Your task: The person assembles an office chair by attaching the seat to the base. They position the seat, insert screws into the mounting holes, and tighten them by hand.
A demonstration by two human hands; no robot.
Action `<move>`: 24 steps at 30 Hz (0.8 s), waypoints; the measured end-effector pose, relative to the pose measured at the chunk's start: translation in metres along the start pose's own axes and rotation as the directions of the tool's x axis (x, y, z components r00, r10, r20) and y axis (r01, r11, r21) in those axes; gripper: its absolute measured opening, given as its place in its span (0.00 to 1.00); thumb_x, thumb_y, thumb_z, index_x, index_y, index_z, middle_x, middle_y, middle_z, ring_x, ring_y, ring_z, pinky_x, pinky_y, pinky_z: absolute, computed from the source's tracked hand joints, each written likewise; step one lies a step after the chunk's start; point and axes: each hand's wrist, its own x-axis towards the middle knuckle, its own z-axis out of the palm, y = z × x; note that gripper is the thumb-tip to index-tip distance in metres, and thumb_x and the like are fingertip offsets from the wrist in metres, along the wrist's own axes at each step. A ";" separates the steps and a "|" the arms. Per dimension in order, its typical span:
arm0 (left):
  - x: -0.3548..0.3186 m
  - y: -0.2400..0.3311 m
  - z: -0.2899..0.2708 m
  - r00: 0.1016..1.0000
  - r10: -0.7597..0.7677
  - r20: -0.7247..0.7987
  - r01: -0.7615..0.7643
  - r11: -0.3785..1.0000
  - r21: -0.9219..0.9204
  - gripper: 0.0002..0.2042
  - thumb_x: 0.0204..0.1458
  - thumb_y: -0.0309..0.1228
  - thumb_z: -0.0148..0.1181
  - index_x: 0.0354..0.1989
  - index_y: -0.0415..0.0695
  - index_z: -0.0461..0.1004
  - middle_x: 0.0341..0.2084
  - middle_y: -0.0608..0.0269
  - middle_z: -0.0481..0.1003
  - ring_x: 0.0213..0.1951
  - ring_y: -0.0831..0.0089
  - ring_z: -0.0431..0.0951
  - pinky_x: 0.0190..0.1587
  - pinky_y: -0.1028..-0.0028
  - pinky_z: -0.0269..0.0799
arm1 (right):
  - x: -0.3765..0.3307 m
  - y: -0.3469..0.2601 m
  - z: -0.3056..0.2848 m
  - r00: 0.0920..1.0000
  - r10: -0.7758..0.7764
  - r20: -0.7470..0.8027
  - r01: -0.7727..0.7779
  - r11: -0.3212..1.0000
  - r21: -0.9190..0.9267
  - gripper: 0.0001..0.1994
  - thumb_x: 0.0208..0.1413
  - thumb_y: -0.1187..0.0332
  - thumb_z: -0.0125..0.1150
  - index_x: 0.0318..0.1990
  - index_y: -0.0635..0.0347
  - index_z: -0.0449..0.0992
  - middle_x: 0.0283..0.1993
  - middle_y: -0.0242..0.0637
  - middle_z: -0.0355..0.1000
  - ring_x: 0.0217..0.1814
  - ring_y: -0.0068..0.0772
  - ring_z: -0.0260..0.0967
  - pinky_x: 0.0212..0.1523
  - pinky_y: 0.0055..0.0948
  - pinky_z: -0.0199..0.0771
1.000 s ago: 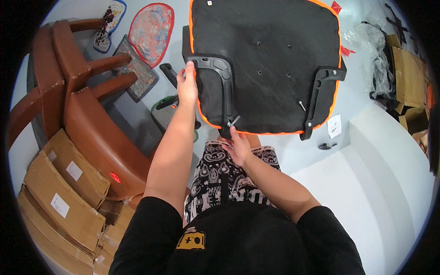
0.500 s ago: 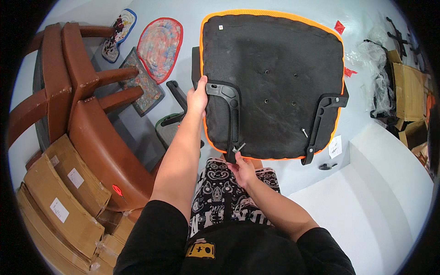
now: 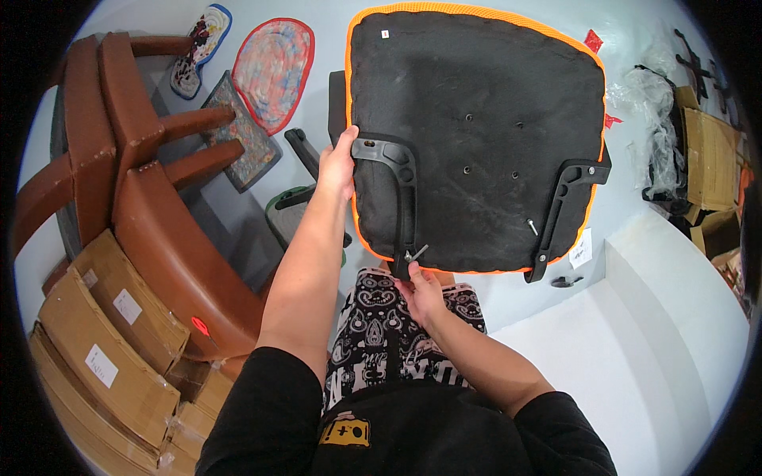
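A black chair seat [image 3: 476, 87] with an orange rim lies underside up before me. Two black plastic armrests lie against it, the left armrest [image 3: 406, 190] and the right armrest [image 3: 548, 214]. My left hand [image 3: 337, 166] is closed round the left armrest's upper end at the seat's edge. At that armrest's lower end my right hand [image 3: 425, 292] pinches with the thumb on top; its other fingers are partly hidden below. Just above this thumb a small metal hex key [image 3: 420, 252] sticks out at a bolt. A loose bolt [image 3: 533, 227] rests on the seat near the right armrest.
Brown upholstered chairs [image 3: 182, 246] and cardboard boxes [image 3: 95, 349] crowd the left side. Behind are mats, including a red-edged mat [image 3: 274, 75]. To the right are an open carton [image 3: 710, 163], clear plastic wrap [image 3: 655, 119] and a small black part [image 3: 567, 282] on the floor.
The seat has shifted slightly upward in view and its far right side a little to the right. Both hands keep their places on the left armrest.
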 end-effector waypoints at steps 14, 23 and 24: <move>-0.011 0.003 0.009 0.995 -0.078 0.070 0.082 0.995 -0.059 0.24 0.47 0.40 0.58 0.47 0.33 0.65 0.43 0.51 0.71 0.43 0.59 0.73 0.47 0.59 0.69 | 0.003 0.000 -0.020 0.996 0.087 0.027 -0.082 0.987 -0.137 0.20 0.55 0.55 0.54 0.49 0.58 0.66 0.45 0.31 0.69 0.44 0.24 0.66 0.41 0.26 0.69; 0.010 -0.005 -0.008 0.999 0.001 0.035 0.001 0.999 -0.045 0.32 0.44 0.38 0.62 0.48 0.22 0.58 0.40 0.41 0.69 0.39 0.53 0.75 0.41 0.58 0.73 | -0.036 -0.135 -0.060 0.509 -0.719 0.473 0.480 -0.218 -0.849 0.09 0.47 0.71 0.58 0.37 0.62 0.73 0.35 0.43 0.71 0.38 0.44 0.68 0.38 0.35 0.68; 0.007 -0.003 -0.007 1.000 -0.003 0.025 0.004 0.999 -0.037 0.31 0.45 0.37 0.60 0.49 0.22 0.57 0.41 0.40 0.68 0.38 0.54 0.75 0.41 0.58 0.74 | -0.036 -0.158 -0.059 0.430 -0.787 0.443 0.400 -0.273 -0.875 0.09 0.47 0.73 0.58 0.37 0.61 0.73 0.35 0.42 0.70 0.39 0.44 0.67 0.39 0.36 0.67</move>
